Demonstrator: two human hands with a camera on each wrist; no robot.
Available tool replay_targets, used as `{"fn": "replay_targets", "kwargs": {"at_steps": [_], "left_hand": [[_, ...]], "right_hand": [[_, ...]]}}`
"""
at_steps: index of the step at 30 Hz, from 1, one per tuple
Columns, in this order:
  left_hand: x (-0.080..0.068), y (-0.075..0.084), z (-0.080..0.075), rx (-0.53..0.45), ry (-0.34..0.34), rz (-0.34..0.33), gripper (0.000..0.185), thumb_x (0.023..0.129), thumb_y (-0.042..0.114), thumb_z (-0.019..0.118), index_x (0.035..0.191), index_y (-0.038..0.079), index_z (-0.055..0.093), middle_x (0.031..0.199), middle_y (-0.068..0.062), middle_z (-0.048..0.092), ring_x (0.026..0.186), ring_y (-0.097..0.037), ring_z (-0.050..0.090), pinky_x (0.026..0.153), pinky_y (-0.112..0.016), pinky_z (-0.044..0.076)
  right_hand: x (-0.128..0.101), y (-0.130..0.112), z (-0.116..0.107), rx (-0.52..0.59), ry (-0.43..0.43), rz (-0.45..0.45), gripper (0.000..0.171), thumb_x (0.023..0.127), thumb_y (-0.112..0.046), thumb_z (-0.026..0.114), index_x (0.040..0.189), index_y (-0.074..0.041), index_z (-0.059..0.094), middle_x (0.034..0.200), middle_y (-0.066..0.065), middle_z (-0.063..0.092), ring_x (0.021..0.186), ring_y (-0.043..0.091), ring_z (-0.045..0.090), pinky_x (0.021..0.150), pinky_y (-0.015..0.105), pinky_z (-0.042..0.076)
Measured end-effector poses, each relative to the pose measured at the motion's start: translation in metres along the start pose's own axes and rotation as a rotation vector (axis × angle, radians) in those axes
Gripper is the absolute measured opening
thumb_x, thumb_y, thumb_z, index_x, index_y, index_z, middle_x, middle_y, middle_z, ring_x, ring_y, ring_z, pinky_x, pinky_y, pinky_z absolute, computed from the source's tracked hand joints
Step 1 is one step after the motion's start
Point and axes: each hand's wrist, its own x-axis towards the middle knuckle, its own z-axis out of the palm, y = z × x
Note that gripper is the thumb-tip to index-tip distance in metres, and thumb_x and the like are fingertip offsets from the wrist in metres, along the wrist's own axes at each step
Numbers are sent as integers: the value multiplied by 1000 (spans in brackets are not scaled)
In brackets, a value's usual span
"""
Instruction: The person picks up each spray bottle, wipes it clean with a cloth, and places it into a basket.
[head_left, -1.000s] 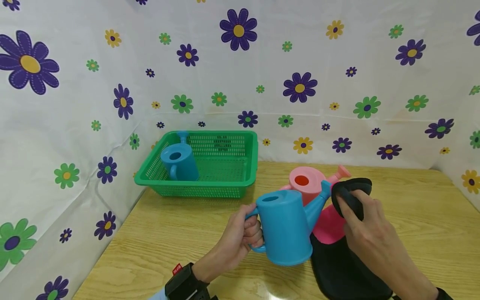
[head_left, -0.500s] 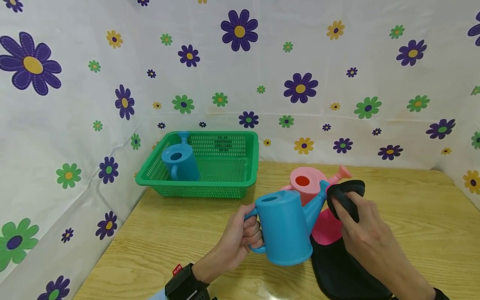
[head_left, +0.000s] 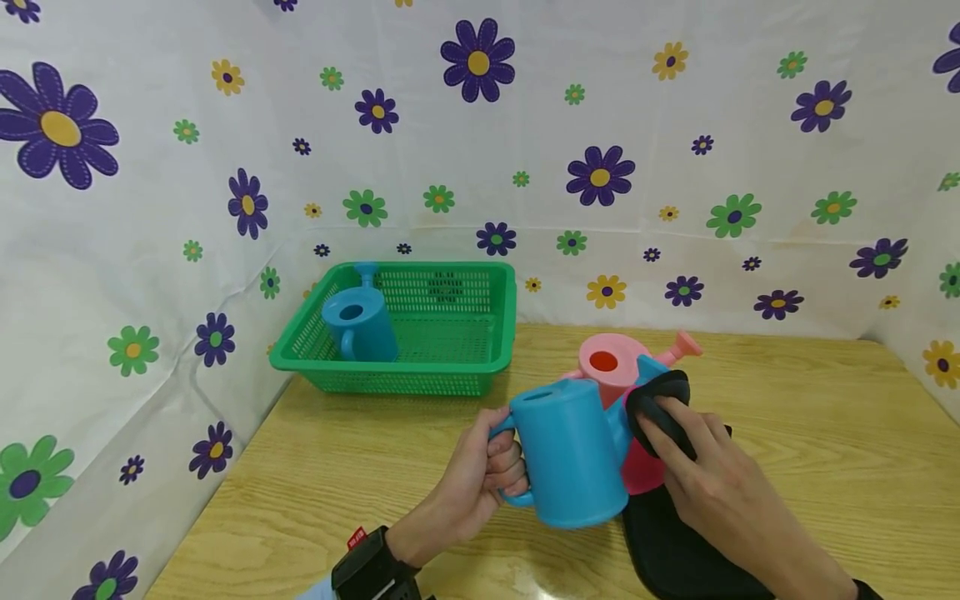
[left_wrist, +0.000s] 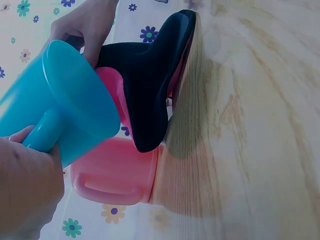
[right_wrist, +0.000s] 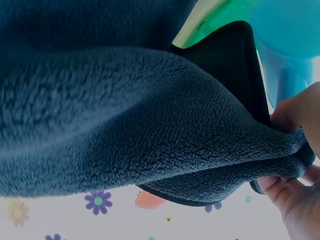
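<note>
My left hand (head_left: 476, 479) grips the handle of a blue watering can (head_left: 573, 458), held up off the table with its spout toward the right. With my right hand (head_left: 723, 492) I pinch a thick fleecy cloth (head_left: 675, 533), black with a pink side, against the spout. The cloth covers the middle of the spout, and its lower part hangs down. In the left wrist view the cloth (left_wrist: 150, 85) drapes beside the can (left_wrist: 75, 95). Fleece fills much of the right wrist view, with my fingers (right_wrist: 300, 200) at the right edge. Behind the can stands a pink watering can (head_left: 611, 350), partly hidden.
A green plastic basket (head_left: 420, 367) stands at the back left of the wooden table (head_left: 360, 450). Inside it sits another blue watering can (head_left: 367, 333). A flower-printed curtain (head_left: 420, 167) hangs behind the table and on the left side.
My right hand has moved left and slightly down with the cloth, from the spout's tip toward the can's body. My left hand holds the can nearly still.
</note>
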Motion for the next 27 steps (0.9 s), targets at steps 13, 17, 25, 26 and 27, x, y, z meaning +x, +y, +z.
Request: {"fn": "replay_targets", "kwargs": {"at_steps": [13,17,25,26,27], "left_hand": [[2,2,4,-183,46,-54,49,108,42,36,62,24,30,50,13,29,44,-3,29,54,-20,29],[1,2,4,-247,48,-62,48,106,40,39,62,25,31,50,12,29,44,-3,28,55,-20,30],[0,2,8,-417,61,-43,49,104,39,46,60,24,30,49,11,28,44,-4,27,56,-20,29],[0,2,10,-448,74,-37,50,103,40,47,59,23,30,49,11,27,44,-4,27,56,-19,29],[0,2,11,-479,87,-31,51,103,41,48,59,23,30,49,11,27,44,-4,27,56,-19,29]], "right_hand": [[-1,-8,3,65,-13,-36,59,109,-36,23,128,-2,67,130,23,60,99,31,61,73,45,62],[-2,-10,4,76,-4,-29,59,109,-36,23,129,-2,67,130,22,60,99,31,61,72,43,62],[-1,-16,3,74,48,44,56,108,-36,27,135,-3,64,130,22,58,104,29,58,73,42,61],[-1,-17,2,73,51,56,56,108,-36,28,135,-3,64,130,22,58,105,29,57,74,43,60],[0,-18,2,69,53,64,56,108,-37,29,134,-2,64,130,22,57,107,29,57,74,43,60]]}}
